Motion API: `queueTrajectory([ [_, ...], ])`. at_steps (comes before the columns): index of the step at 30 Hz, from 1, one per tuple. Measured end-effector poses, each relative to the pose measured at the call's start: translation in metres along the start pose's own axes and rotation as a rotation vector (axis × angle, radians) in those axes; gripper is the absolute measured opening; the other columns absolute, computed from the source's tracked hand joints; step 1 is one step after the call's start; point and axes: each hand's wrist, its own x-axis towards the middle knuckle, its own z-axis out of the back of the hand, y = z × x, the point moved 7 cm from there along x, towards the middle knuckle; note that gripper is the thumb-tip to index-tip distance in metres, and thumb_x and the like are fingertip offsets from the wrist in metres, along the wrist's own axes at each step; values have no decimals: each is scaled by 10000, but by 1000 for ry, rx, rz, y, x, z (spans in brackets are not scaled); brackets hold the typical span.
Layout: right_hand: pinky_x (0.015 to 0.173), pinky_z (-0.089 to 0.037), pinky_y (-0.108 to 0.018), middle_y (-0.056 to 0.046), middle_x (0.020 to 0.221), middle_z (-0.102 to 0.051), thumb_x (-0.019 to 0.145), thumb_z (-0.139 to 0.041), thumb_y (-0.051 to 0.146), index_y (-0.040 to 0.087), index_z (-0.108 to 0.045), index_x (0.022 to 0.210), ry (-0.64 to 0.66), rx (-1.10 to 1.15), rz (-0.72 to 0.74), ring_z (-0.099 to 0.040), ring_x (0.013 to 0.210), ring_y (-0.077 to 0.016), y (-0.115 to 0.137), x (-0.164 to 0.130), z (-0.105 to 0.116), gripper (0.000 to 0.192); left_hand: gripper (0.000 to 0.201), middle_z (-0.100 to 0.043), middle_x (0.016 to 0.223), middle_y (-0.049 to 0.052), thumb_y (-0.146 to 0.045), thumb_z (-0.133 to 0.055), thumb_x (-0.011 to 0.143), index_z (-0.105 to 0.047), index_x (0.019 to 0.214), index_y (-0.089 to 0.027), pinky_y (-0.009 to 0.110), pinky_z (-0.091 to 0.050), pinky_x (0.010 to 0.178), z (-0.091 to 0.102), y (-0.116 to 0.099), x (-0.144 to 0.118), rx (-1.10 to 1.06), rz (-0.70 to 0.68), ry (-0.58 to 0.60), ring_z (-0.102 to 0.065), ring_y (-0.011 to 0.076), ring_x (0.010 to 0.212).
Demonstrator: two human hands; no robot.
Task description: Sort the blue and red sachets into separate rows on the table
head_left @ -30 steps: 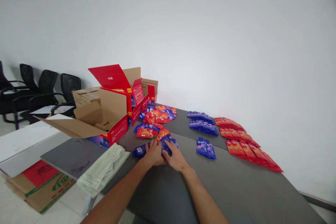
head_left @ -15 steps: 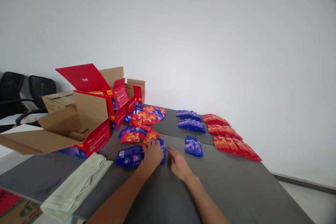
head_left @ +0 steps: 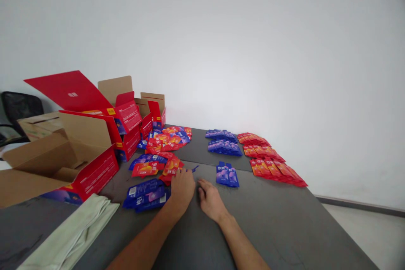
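My left hand (head_left: 182, 187) lies palm down on the grey table (head_left: 284, 228), its fingers curled over blue pouches; a blue tip (head_left: 194, 168) sticks out past the fingertips. Just left of it is a loose pile of blue pouches (head_left: 144, 192). Red and orange pouches (head_left: 147, 169) lie beyond that pile. Beside the left hand, my right hand (head_left: 209, 196) rests flat on the bare table with nothing in it. A small stack of blue pouches (head_left: 227, 175) sits a little beyond my right hand.
Rows of blue pouches (head_left: 223, 147) and red pouches (head_left: 268, 162) lie at the far right. A mixed heap (head_left: 167, 137) sits by open red cartons (head_left: 126, 122). An open cardboard box (head_left: 95, 173) and a pale green cloth (head_left: 72, 232) are at left; a black chair (head_left: 19, 109) stands behind.
The camera has turned right. My hands have separated: the right one came off the blue pouches onto bare table, and the left one drew pouches leftward toward the loose pile.
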Motion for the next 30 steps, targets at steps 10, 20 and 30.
queueTrajectory([
  [10, 755, -464, -279, -52, 906, -689, 928, -434, 373, 197, -658, 1009, -80, 238, -110, -615, 840, -201, 8, -3, 17, 296, 277, -686, 900, 53, -310, -434, 910, -675, 943, -178, 287, -446, 767, 5, -13, 15, -814, -102, -123, -608, 196, 847],
  [20, 503, -314, -208, 45, 602, -527, 859, -549, 545, 175, -556, 742, -32, 571, -256, -452, 533, -99, -19, -2, 9, 388, 367, -637, 711, 6, -487, -600, 785, -678, 849, -134, 223, -404, 581, -44, 3, 12, -1398, 119, 82, -560, 142, 647],
  [30, 472, -332, -210, 35, 584, -542, 782, -626, 589, 177, -603, 772, -169, 696, -350, -448, 500, -104, -25, -3, 20, 412, 241, -644, 676, 9, -339, -719, 675, -681, 766, -119, 229, -428, 566, -53, -16, 2, -1368, -75, 366, -563, 127, 592],
])
